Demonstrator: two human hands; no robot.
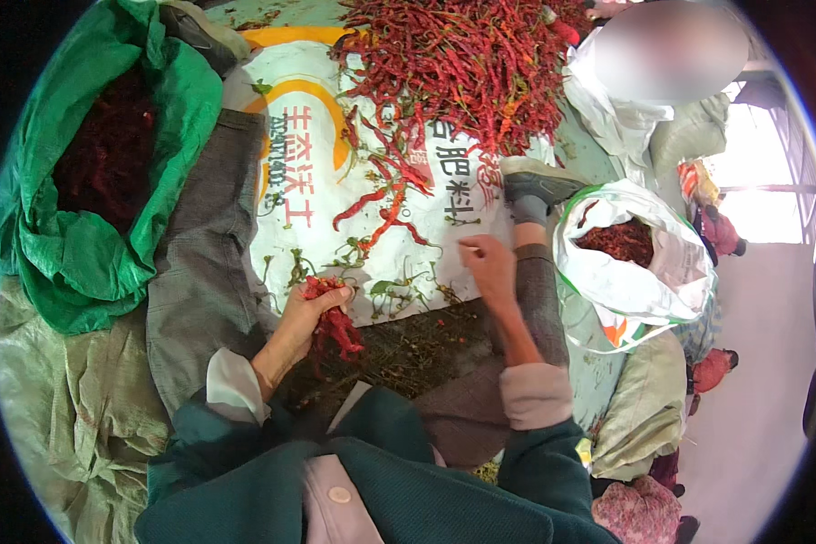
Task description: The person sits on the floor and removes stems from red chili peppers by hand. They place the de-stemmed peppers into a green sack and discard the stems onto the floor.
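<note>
Clutching wrinkled red chilies (342, 334) in left grip (297, 323)

Two hands (313, 313), one chilli heap (480, 68), one green sack (187, 122), one printed white sheet (322, 240)

Red, dark lettering (297, 172) on white sack (326, 198)

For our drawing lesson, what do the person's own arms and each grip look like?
The dark green left sleeve and right sleeve meet a pale left cuff and pale right cuff. The left grip and right grip are ungloved hands.
</note>
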